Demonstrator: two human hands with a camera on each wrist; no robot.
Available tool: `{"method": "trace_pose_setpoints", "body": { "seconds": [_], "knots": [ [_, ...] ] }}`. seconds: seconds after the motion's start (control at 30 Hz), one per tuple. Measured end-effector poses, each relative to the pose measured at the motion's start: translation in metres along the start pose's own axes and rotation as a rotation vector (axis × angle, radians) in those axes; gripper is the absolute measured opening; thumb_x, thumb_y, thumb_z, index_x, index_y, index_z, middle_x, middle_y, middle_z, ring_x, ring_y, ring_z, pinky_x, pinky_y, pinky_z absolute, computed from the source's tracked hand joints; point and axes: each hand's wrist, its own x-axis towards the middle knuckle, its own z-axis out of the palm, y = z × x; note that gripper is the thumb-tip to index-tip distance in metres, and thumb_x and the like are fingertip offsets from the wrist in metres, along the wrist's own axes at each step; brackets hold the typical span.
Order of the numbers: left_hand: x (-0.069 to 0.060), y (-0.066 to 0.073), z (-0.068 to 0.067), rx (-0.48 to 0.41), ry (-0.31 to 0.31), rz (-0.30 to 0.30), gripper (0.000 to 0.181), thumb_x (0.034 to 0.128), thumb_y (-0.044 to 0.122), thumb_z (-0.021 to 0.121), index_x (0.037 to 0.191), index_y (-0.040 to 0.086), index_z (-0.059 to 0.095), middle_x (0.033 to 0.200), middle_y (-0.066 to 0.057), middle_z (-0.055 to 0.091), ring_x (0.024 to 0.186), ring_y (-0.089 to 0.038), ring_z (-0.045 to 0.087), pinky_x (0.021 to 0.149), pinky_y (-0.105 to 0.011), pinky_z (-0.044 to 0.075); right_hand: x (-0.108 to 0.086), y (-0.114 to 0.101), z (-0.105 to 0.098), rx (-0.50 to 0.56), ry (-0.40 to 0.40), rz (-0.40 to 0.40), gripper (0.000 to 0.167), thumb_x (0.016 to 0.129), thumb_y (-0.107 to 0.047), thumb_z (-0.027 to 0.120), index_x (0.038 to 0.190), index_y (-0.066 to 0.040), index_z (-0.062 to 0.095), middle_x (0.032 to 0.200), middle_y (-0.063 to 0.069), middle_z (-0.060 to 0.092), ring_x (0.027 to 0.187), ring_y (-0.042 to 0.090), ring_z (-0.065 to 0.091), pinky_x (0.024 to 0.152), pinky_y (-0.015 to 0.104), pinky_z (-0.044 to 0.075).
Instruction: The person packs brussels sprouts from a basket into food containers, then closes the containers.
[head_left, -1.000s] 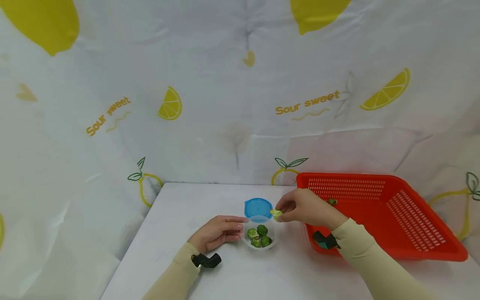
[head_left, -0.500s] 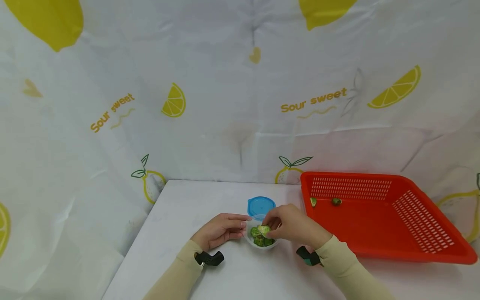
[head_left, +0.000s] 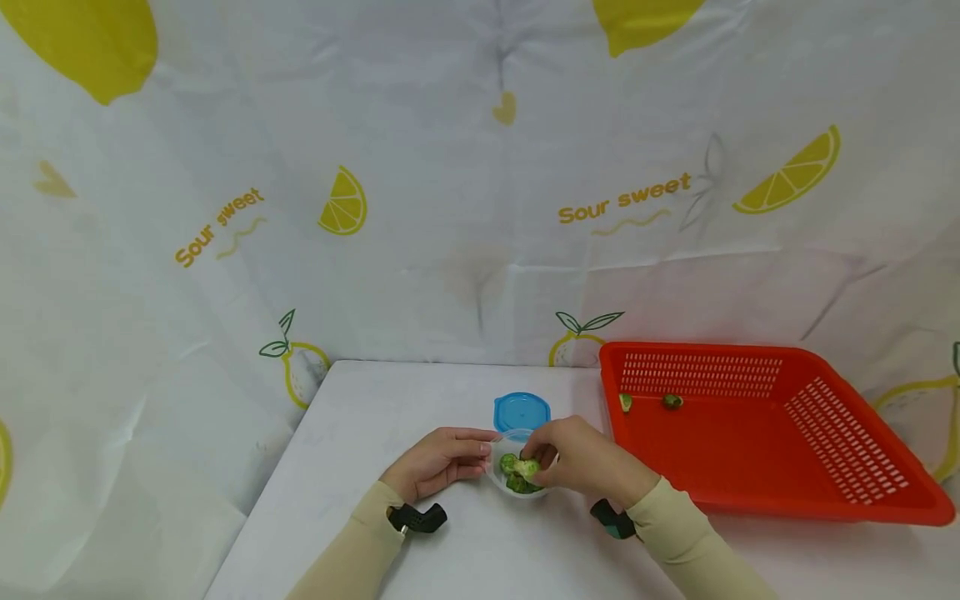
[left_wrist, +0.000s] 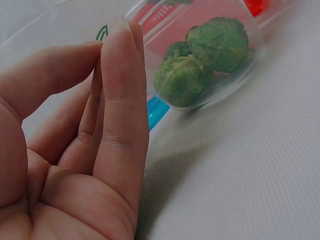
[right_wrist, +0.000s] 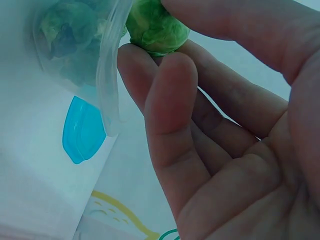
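Observation:
My left hand point(head_left: 442, 460) rests its nearly straight fingers against the left side of a small clear plastic container point(head_left: 497, 483), and they touch its wall near the rim. My right hand point(head_left: 588, 458) reaches over the container's right edge and pinches a Brussels sprout point(right_wrist: 157, 27) between thumb and fingers. In the head view the sprout's pale side shows among the others. Several green Brussels sprouts point(left_wrist: 217, 45) lie inside the container, partly covered by the right fingers in the head view. Just behind the container lies a blue lid point(head_left: 522, 410), flat on the table.
A red plastic basket point(head_left: 750, 454) with slotted walls stands at the right. Near its back left corner lie a green piece point(head_left: 626, 402) and another sprout point(head_left: 672, 401). The white table point(head_left: 390, 400) meets a lemon-print cloth point(head_left: 420, 275) at the back.
My right hand has come left and down from beside the container's right rim, carrying the sprout into it. The left hand has stayed against the container's side.

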Motion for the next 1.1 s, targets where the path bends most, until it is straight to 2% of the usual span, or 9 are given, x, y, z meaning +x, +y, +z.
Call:
{"method": "trace_pose_setpoints", "body": {
  "seconds": [0.2, 0.4, 0.6, 0.83, 0.97, 1.1],
  "knots": [
    [0.000, 0.001, 0.001, -0.003, -0.011, -0.001, 0.050, 0.0998, 0.011, 0.076, 0.148, 0.000, 0.064, 0.103, -0.001, 0.077, 0.087, -0.009, 0.076, 0.081, -0.020, 0.065, -0.001, -0.001, 0.003, -0.015, -0.011, 0.005, 0.023, 0.086, -0.012, 0.092, 0.108, -0.011, 0.084, 0.098, -0.003, 0.078, 0.090, 0.016, 0.068, 0.082, 0.037, 0.069],
    [0.001, 0.002, 0.002, 0.002, -0.028, 0.004, 0.051, 0.1004, 0.012, 0.076, 0.148, 0.000, 0.063, 0.103, -0.001, 0.077, 0.087, -0.009, 0.076, 0.081, -0.020, 0.065, -0.004, -0.002, 0.001, -0.033, -0.010, 0.000, 0.024, 0.088, -0.008, 0.089, 0.111, -0.007, 0.083, 0.104, 0.004, 0.080, 0.097, 0.023, 0.070, 0.086, 0.042, 0.068],
    [0.000, 0.000, 0.000, 0.015, -0.013, 0.006, 0.051, 0.1010, 0.014, 0.076, 0.149, 0.002, 0.063, 0.104, -0.003, 0.077, 0.089, -0.011, 0.076, 0.082, -0.021, 0.065, -0.006, -0.005, -0.010, -0.076, -0.016, -0.022, 0.020, 0.092, -0.008, 0.084, 0.112, -0.007, 0.084, 0.105, 0.004, 0.080, 0.096, 0.019, 0.068, 0.081, 0.033, 0.066],
    [0.000, 0.000, 0.000, 0.025, -0.002, 0.002, 0.051, 0.1018, 0.014, 0.075, 0.150, 0.002, 0.063, 0.103, -0.003, 0.076, 0.089, -0.011, 0.075, 0.082, -0.021, 0.065, -0.014, -0.001, -0.035, -0.105, 0.011, -0.078, 0.016, 0.096, -0.012, 0.082, 0.112, -0.013, 0.082, 0.103, -0.001, 0.079, 0.089, 0.008, 0.069, 0.075, 0.020, 0.062],
    [0.000, -0.001, 0.000, 0.023, -0.008, 0.006, 0.051, 0.1023, 0.013, 0.074, 0.151, 0.002, 0.061, 0.103, -0.002, 0.076, 0.089, -0.010, 0.076, 0.083, -0.021, 0.065, -0.023, 0.004, -0.059, -0.101, 0.050, -0.057, 0.015, 0.097, -0.016, 0.082, 0.112, -0.018, 0.082, 0.103, -0.006, 0.078, 0.091, 0.008, 0.069, 0.076, 0.020, 0.062],
    [0.000, -0.001, 0.000, 0.015, -0.013, 0.003, 0.052, 0.1026, 0.013, 0.074, 0.152, 0.002, 0.061, 0.103, -0.002, 0.077, 0.088, -0.010, 0.076, 0.083, -0.021, 0.065, -0.033, 0.016, -0.086, -0.110, 0.104, -0.007, 0.016, 0.098, -0.019, 0.081, 0.113, -0.020, 0.082, 0.106, -0.007, 0.078, 0.095, 0.011, 0.070, 0.080, 0.025, 0.064]
  ]
}}
